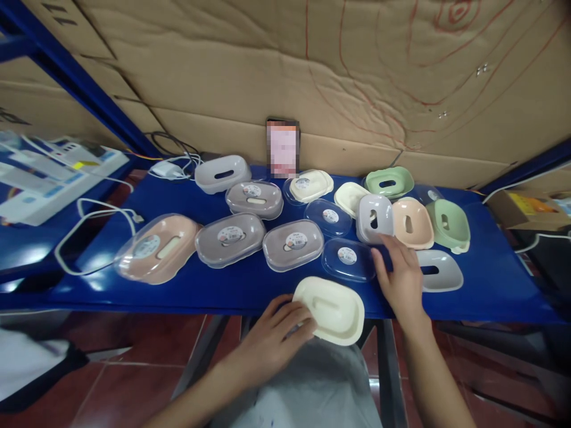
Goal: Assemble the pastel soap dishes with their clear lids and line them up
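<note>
- A white cable [96, 223] loops at the left of the blue tabletop [491, 279], beside a pink lidded box [156, 246].
- Two grey lidded boxes [229, 238] follow in a row.
- The left hand [267, 342] holds the cream tray [330, 309] at the tabletop's near edge, its grip closed on the tray's left rim, fingers on top.
- A clear lid [348, 258] lies just behind the tray.
- The right hand [401, 279] rests with loosely open fingers, holding nothing, fingertips at the grey soap dish [375, 217].
- Peach [413, 223] and green [448, 223] dishes stand at right.
</note>
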Demonstrator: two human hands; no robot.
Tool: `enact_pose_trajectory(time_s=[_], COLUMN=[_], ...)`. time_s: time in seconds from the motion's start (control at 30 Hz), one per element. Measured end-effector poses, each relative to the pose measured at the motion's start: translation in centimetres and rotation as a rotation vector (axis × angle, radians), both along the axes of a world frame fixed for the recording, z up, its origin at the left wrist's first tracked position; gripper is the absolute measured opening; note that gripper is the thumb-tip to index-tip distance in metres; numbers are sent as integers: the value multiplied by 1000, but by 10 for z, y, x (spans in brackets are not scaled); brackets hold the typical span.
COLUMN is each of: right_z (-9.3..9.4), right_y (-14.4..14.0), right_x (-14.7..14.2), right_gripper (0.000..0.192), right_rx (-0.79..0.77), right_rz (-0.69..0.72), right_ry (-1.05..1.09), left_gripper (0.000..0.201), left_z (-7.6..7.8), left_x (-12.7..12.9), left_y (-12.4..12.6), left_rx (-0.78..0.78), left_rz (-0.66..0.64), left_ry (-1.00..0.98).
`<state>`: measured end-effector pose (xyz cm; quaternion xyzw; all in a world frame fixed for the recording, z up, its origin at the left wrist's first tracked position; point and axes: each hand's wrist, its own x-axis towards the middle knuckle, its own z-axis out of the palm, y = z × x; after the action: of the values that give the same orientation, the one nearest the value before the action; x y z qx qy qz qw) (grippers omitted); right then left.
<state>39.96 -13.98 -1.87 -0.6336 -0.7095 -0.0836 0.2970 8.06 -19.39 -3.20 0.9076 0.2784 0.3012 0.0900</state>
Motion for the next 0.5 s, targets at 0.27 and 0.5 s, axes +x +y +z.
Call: enact_pose_trajectory(time_s=[0.27,0.5], right_z=[14,10], right_y=[22,-62], right_x=[1,0], right_gripper=[28,41], right_rx=[41,57], right_rz=[-21,281], right_ry=[3,69], left_gripper=[33,34], left_z=[-3,-17], left_x=[-9,-6], left_y=[5,11], left_rx=[-22,58], left_rz=[48,164], left_ry=[67,-84])
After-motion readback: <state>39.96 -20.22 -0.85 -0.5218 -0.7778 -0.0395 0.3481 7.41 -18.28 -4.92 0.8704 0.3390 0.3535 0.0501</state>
